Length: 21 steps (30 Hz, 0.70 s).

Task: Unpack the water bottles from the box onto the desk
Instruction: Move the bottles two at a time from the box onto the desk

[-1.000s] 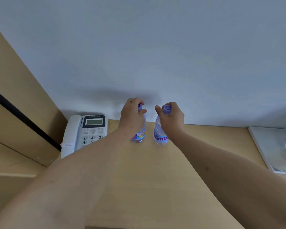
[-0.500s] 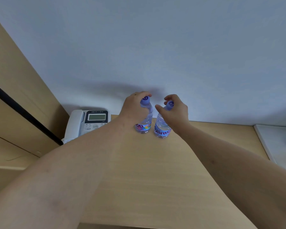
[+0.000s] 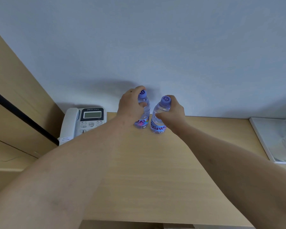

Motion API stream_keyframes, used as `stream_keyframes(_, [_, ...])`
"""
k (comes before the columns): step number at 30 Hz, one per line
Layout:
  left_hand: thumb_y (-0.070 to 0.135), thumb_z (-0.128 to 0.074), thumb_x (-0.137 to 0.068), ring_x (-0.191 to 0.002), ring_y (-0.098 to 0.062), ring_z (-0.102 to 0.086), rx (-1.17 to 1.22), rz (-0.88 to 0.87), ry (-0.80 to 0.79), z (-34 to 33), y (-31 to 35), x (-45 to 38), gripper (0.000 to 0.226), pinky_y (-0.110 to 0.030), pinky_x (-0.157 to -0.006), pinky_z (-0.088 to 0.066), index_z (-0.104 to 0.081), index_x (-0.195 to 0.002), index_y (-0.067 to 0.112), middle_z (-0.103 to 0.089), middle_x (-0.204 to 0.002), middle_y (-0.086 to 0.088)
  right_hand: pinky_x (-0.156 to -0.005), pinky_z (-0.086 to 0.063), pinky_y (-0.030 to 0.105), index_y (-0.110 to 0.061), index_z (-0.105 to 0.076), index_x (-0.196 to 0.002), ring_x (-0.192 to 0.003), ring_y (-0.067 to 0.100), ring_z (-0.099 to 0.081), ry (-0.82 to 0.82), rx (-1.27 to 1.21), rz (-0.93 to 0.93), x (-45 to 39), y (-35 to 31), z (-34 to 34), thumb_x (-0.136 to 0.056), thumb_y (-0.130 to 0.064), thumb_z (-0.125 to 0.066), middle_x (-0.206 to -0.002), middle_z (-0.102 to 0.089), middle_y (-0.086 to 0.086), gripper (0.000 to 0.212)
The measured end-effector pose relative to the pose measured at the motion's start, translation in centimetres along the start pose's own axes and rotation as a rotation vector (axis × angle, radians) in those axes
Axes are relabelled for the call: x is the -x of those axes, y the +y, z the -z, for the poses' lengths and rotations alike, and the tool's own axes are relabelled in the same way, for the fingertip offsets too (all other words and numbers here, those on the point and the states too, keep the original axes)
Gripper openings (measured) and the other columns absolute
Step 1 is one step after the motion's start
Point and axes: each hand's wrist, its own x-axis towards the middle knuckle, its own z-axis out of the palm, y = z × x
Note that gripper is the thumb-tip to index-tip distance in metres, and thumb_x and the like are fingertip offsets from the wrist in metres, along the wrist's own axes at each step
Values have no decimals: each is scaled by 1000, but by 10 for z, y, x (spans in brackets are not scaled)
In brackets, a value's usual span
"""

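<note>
Two small clear water bottles with purple caps stand upright side by side on the wooden desk (image 3: pixel 139 171), close to the back wall. My left hand (image 3: pixel 130 106) wraps round the upper part of the left bottle (image 3: pixel 144 119). My right hand (image 3: pixel 172 114) grips the shoulder of the right bottle (image 3: pixel 158 123), thumb across its front. Both bottle bases appear to rest on the desk. The box is not in view.
A white desk phone (image 3: pixel 82 121) sits at the back left, partly hidden by my left forearm. A white tray (image 3: pixel 271 138) with pale items lies at the right edge. A wooden panel rises on the left.
Both hands have slid down from the caps to the bottles' upper bodies, so the caps now show. The view has tilted slightly; the bottles stay at the back of the desk.
</note>
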Motion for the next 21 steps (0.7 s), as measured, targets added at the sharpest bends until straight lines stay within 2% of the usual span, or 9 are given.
stream_keyframes(3, [15,-73,-78,-96,-27,-56,-10,52,39,-3,1,-4,43,-31,-79,-44,-61,-118,19,-62,-109,-6,-60,-44,20,-27,-56,-101,-73,3,-57,24,2,15,-1,0,-1,-73,-15,-66,-85,-61,-13,32])
stream_keyframes(8, [25,-77,-78,-98,-26,-55,-24,96,69,-10,1,-10,45,-26,-76,-37,-58,-118,22,-60,-110,-7,-64,-43,17,-25,-58,-104,-78,1,-59,27,15,58,-1,2,-3,-71,-19,-73,-86,-62,-16,36])
stream_keyframes(13, [23,-73,-81,-100,-25,-56,-12,96,70,-9,-1,-11,42,-25,-77,-38,-60,-121,21,-63,-112,-7,-63,-40,13,-24,-59,-106,-77,1,-58,12,19,77,-4,4,1,-72,-18,-74,-87,-62,-15,37])
stream_keyframes(18, [13,-69,-80,-93,-24,-63,61,88,94,-4,0,-11,31,-27,-78,-48,-67,-111,16,-71,-102,-2,-79,-43,25,-19,-59,-116,-96,18,-57,-7,97,104,-9,4,5,-73,-13,-73,-111,-60,4,46])
stream_keyframes(21, [22,-75,-76,-87,-20,-64,74,141,101,-4,4,-15,27,-28,-76,-50,-68,-102,21,-70,-94,4,-78,-45,25,-21,-59,-113,-93,15,-59,0,93,100,-9,4,8,-71,-16,-74,-106,-64,-1,44])
